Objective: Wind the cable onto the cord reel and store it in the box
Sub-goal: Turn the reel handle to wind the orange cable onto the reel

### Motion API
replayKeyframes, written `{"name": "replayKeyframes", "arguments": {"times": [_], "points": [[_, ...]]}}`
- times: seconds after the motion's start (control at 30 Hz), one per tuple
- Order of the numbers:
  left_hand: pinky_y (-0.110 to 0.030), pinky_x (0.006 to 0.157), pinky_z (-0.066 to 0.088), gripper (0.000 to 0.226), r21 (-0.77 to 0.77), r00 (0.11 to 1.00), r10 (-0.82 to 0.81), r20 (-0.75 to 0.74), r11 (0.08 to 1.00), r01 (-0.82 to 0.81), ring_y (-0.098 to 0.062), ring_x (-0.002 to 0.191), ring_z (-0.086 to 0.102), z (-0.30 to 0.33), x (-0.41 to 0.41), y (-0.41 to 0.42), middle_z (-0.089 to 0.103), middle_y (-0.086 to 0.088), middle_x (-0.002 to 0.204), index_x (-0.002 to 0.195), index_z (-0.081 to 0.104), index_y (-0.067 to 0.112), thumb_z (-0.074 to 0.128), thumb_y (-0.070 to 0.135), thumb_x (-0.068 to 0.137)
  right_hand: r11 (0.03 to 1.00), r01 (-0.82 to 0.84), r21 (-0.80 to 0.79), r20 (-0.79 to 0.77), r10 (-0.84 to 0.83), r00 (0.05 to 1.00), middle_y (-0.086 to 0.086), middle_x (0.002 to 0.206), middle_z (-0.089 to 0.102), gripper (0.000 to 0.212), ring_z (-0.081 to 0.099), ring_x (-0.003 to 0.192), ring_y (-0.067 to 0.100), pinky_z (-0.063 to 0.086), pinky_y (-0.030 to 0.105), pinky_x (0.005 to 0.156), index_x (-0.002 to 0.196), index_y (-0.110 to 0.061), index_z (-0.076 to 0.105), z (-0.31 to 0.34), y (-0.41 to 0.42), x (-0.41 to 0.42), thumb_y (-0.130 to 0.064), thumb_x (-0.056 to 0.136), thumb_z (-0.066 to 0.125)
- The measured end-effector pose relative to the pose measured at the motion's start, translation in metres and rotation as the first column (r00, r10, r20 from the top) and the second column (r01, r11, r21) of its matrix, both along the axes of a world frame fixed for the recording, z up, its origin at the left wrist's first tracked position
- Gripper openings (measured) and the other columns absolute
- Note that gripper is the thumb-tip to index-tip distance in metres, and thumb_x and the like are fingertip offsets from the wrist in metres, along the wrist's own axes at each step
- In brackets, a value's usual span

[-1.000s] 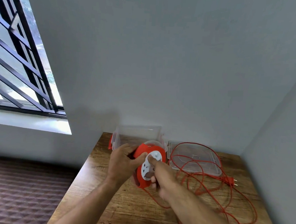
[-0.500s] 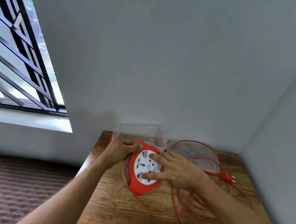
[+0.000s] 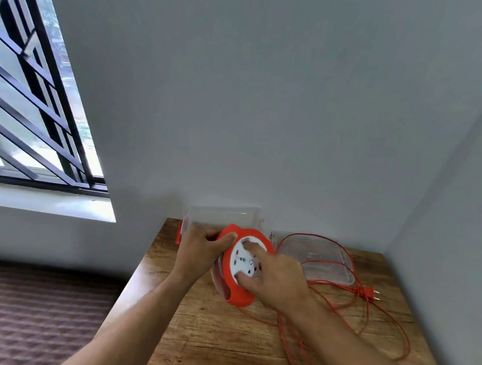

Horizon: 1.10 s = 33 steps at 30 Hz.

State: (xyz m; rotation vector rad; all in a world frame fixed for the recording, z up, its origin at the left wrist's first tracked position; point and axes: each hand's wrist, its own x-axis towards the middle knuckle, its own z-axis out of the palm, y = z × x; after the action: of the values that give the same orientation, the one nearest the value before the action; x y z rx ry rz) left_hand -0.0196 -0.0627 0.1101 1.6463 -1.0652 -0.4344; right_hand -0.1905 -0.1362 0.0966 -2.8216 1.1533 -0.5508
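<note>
Left hand [image 3: 201, 243] is clamped on the cord reel [image 3: 241, 265] rim, steadying it above the table [image 3: 196, 321]; right hand [image 3: 277, 276] is spread on its face, likely for turning. Cable [image 3: 367, 313] lies loose beside.

Your two forearms come into the picture bare from the lower edge up to the wrists: no sleeve, cuff or glove shows anywhere on them. Your left hand [image 3: 201, 248] carries no ring, watch or strap that can be seen, and the wrist behind it is plain. Your right hand [image 3: 277, 279] is likewise unadorned, with nothing worn on its fingers [image 3: 253, 250] or its wrist. The nails look short and unpainted, though they are small and slightly blurred. Fine hair shows faintly along both forearms.
</note>
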Motion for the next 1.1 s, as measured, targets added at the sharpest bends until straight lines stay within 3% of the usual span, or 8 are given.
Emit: {"name": "replayKeyframes", "arguments": {"times": [0.07, 0.13, 0.2, 0.27, 0.37, 0.47, 0.73, 1.1], "points": [[0.008, 0.066, 0.038, 0.029, -0.087, 0.997, 0.073, 0.037, 0.994, -0.07, -0.029, 0.055, 0.064, 0.0, -0.011, 0.002, 0.071, -0.023, 0.062, 0.067, 0.074, -0.005, 0.08, 0.016, 0.087, 0.879, 0.167, 0.448, 0.223, -0.29, 0.931, 0.0, 0.111, 0.072, 0.075, 0.069, 0.095, 0.024, 0.052, 0.032, 0.073, 0.138, -0.033, 0.048, 0.003, 0.013, 0.014, -0.068, 0.072, 0.054], [0.003, 0.072, 0.046, 0.014, -0.152, 0.987, 0.084, 0.136, 0.986, -0.063, -0.019, 0.064, 0.071, -0.004, -0.02, 0.006, 0.077, -0.011, 0.07, 0.079, 0.081, 0.004, 0.083, 0.017, 0.082, 0.518, 0.074, 0.852, 0.309, -0.614, 0.726, 0.006, 0.092, 0.074, 0.067, 0.067, 0.061, 0.02, 0.048, 0.026, 0.053, 0.126, -0.019, 0.059, 0.003, 0.021, 0.027, -0.061, 0.075, 0.06], [-0.015, 0.073, 0.059, 0.021, -0.187, 0.976, 0.06, 0.209, 0.982, -0.021, -0.01, 0.078, 0.074, -0.012, -0.023, 0.011, 0.079, 0.002, 0.085, 0.098, 0.084, 0.013, 0.086, 0.02, 0.079, 0.159, -0.104, 0.982, 0.19, -0.789, 0.585, 0.011, 0.063, 0.067, 0.053, 0.05, 0.035, 0.015, 0.045, 0.024, 0.041, 0.113, -0.004, 0.064, 0.004, 0.021, 0.033, -0.049, 0.085, 0.061], [-0.019, 0.068, 0.06, 0.025, -0.2, 0.977, 0.107, 0.186, 0.977, -0.069, -0.002, 0.075, 0.072, -0.017, -0.017, 0.013, 0.077, 0.011, 0.083, 0.102, 0.084, 0.015, 0.087, 0.022, 0.079, 0.073, -0.192, 0.979, 0.175, -0.782, 0.597, 0.011, 0.06, 0.067, 0.044, 0.045, 0.031, 0.014, 0.046, 0.024, 0.04, 0.11, -0.003, 0.063, 0.006, 0.02, 0.03, -0.043, 0.092, 0.061], [-0.037, 0.064, 0.063, 0.006, -0.106, 0.989, 0.149, -0.018, 0.983, -0.15, 0.0, 0.062, 0.068, -0.019, -0.004, 0.011, 0.077, 0.007, 0.065, 0.087, 0.085, 0.018, 0.084, 0.023, 0.082, 0.463, -0.035, 0.885, 0.307, -0.528, 0.792, 0.003, 0.075, 0.075, 0.031, 0.058, 0.039, 0.015, 0.049, 0.023, 0.045, 0.112, -0.01, 0.061, 0.01, 0.021, 0.017, -0.037, 0.096, 0.059], [-0.053, 0.072, 0.064, 0.01, -0.01, 0.967, 0.169, -0.19, 0.985, -0.174, -0.023, 0.069, 0.076, -0.019, 0.009, 0.008, 0.08, -0.008, 0.071, 0.077, 0.085, 0.022, 0.082, 0.028, 0.085, 0.984, 0.086, 0.158, 0.123, -0.106, 0.987, -0.001, 0.103, 0.072, 0.037, 0.071, 0.077, 0.023, 0.053, 0.032, 0.067, 0.127, -0.026, 0.053, -0.002, 0.014, -0.002, -0.033, 0.091, 0.058], [-0.033, 0.077, 0.065, 0.011, 0.254, 0.981, -0.171, -0.096, 0.948, 0.19, -0.016, 0.075, 0.08, -0.002, 0.03, 0.006, 0.083, 0.001, 0.077, 0.086, 0.085, 0.022, 0.077, 0.027, 0.091, 0.689, -0.679, -0.254, -0.402, 0.563, 0.722, 0.021, 0.141, 0.046, 0.071, 0.065, 0.079, 0.029, 0.054, 0.032, 0.045, 0.145, -0.044, 0.035, -0.004, -0.013, -0.023, -0.012, 0.089, 0.066], [-0.014, 0.069, 0.06, 0.008, 0.202, 0.986, -0.167, 0.014, 0.966, 0.161, -0.003, 0.073, 0.078, 0.002, 0.015, 0.0, 0.083, 0.007, 0.078, 0.089, 0.085, 0.02, 0.081, 0.026, 0.087, 0.792, -0.561, -0.24, -0.46, 0.416, 0.785, 0.02, 0.118, 0.062, 0.057, 0.061, 0.053, 0.029, 0.052, 0.034, 0.046, 0.144, -0.042, 0.029, -0.016, -0.009, -0.007, -0.041, 0.093, 0.056]]}}
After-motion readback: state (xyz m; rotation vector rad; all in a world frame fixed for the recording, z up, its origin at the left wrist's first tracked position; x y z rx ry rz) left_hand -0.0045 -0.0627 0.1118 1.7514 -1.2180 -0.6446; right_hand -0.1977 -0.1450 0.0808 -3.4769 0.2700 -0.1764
